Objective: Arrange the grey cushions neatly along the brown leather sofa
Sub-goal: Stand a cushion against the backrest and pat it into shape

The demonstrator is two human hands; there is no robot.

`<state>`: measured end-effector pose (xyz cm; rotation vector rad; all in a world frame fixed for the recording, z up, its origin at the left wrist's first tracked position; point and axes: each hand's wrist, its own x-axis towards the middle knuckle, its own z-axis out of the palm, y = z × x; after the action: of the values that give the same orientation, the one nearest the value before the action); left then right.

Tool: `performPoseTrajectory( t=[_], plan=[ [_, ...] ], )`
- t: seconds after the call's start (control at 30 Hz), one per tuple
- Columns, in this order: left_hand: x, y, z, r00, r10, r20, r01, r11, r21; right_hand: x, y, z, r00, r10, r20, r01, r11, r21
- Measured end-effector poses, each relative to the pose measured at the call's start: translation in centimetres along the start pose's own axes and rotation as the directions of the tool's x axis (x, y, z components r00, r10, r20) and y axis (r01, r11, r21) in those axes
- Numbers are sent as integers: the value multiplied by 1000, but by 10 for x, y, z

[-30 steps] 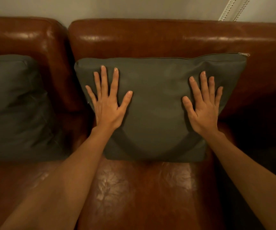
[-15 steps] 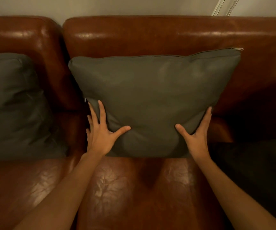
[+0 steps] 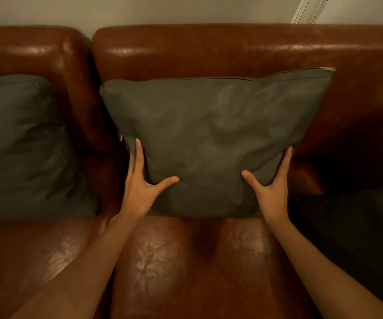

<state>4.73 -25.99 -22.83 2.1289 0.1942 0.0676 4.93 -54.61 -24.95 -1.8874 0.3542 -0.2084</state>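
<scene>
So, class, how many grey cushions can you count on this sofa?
2: one cushion in the middle, gripped by both hands; one at the left. A dark shape at the right may be a third.

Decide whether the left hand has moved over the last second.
Yes. The left hand slid down the middle cushion, from flat on its face to gripping its lower left edge.

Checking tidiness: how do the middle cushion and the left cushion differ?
The middle cushion is held low on both sides by the left hand and right hand; the left cushion sits untouched. The middle looks smoother, the left more creased. Both are grey and lean on the sofa back.
</scene>
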Motion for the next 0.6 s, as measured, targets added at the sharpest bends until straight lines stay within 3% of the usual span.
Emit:
performPoseTrajectory(
  t=[0.23, 0.6],
  plan=[
    [-6, -9, -19, 999, 10, -54, -9, 1000, 13, -19, -13, 10, 1000, -4, 5, 4, 999, 42],
    [9, -24, -18, 981, -83, 173, 71, 995, 77, -8, 1, 20, 995, 66, 70, -65, 998, -19]
  ],
)
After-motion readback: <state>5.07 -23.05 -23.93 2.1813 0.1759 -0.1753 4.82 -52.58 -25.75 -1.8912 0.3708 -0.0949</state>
